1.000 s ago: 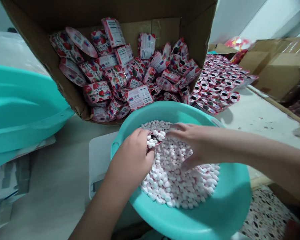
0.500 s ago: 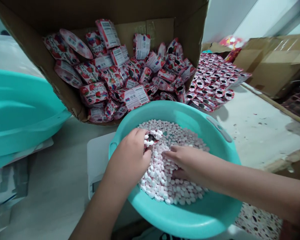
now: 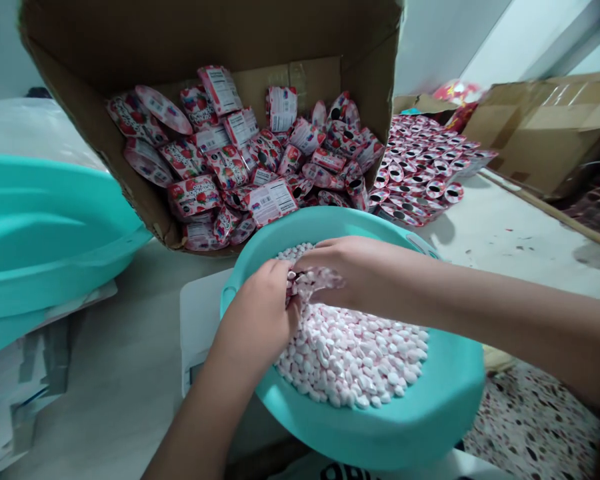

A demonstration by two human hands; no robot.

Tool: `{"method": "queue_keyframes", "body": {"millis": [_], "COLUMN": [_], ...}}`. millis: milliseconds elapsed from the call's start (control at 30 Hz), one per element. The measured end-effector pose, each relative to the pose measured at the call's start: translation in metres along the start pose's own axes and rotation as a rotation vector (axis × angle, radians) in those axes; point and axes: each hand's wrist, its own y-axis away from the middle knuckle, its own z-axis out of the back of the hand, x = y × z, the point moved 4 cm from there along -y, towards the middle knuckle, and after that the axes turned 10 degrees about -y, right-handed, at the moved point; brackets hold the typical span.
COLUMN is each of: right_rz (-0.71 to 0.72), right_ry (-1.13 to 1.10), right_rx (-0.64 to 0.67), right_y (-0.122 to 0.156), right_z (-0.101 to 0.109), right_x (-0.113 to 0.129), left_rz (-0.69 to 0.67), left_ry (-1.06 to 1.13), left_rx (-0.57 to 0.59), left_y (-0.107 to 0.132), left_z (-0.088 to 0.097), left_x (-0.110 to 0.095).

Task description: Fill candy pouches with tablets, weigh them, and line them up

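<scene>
Right hand (image 3: 355, 263) has risen from the candies (image 3: 365, 360) to the packet (image 3: 289, 291), its fingers' closure unclear. Left hand (image 3: 261, 301) clasps it.

plain, pale grey wall (image 3: 445, 40) at rear; flat, whitish tabletop (image 3: 525, 260) with small dark flecks, right; pale floor speckled brown and black (image 3: 535, 420), lower right; cool, subdued light.

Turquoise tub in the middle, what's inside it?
Inside the tub are many small, pale tablets. The left hand, holding a packet, and the right hand cover some. Deeper tablets and the tub's bottom beneath them are hidden.
</scene>
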Motion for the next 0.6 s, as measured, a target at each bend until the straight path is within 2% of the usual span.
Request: {"method": "queue_keyframes", "body": {"millis": [133,233,300,400,500,600], "right_rz": [0.03,-0.039,-0.142,-0.232,-0.254,-0.236], "right_ry": [0.039,0.135,0.216,0.238,0.248,0.288], "right_rx": [-0.017,-0.02,0.088,0.309,0.389,0.398], "right_y": [0.001,0.006,0.009,0.014,0.021,0.027], "right_z": [0.01,0.011,-0.002,-0.036,-0.06,-0.066], "right_x": [-0.005,-0.032,-0.057,-0.081,-0.079,-0.065], "left_rz": [0.008,0.031,0.05,0.069,0.066,0.06], "left_ry": [-0.01,0.01,0.015,0.017,0.016,0.012], "left_rx": [0.016,-0.007,-0.016,-0.011,-0.011,-0.008], "left_y": [0.0,0.0,-0.001,-0.002,-0.002,-0.002], "left_z": [-0.002,-0.003,-0.004,-0.005,-0.005,-0.005], "left_x": [0.001,0.002,0.003,0.004,0.004,0.004]}}
